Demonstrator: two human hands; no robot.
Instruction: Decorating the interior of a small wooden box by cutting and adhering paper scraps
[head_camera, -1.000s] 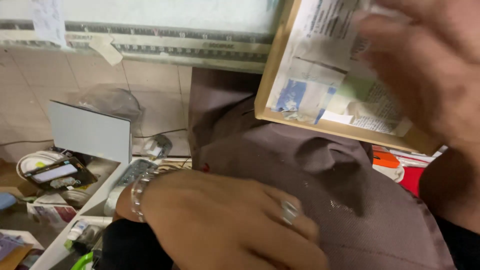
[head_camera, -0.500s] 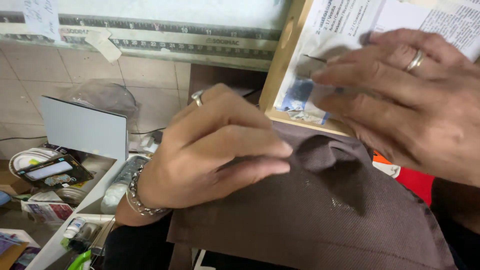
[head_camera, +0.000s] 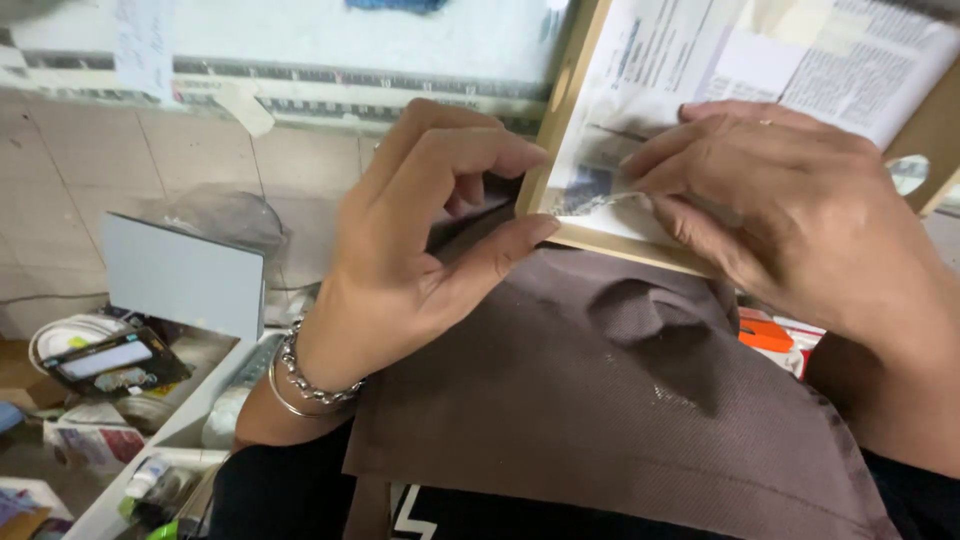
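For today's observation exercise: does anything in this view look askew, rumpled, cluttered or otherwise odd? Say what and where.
The wooden frame holding printed paper sits tilted, its lower edge resting on the brown fabric. The right hand presses the paper; the left hand pinches at the frame's corner. The fabric bunches into a fold. Clutter fills the lower left.
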